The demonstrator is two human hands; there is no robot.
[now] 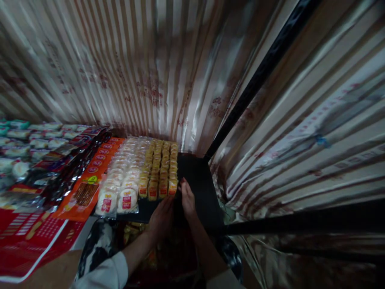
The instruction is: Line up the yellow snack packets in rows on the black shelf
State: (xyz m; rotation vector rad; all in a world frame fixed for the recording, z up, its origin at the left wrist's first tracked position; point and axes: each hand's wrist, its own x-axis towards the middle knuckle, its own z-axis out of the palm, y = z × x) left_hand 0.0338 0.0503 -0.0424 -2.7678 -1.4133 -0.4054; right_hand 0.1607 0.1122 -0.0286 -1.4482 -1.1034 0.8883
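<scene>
My left hand [161,216] lies at the front of a block of small yellow-brown packets [159,170], its fingers stretched forward close to the nearest packets. At the block's front right corner is my right hand [187,200], fingers extended with the tips close to the rightmost row. Dim light hides whether either hand presses on a packet, and I make out nothing held in them. The packets stand in several tight rows on a black shelf [200,176]. Left of them lie rows of round white cakes in clear wrappers [127,198].
An orange pretzel-stick bag [84,192] and dark shiny bags [60,176] lie further left, beside small white packs [39,138]. A black post [240,104] rises at the shelf's back right corner. Striped curtain [144,72] hangs behind. Gold-wrapped items [132,233] show below the shelf.
</scene>
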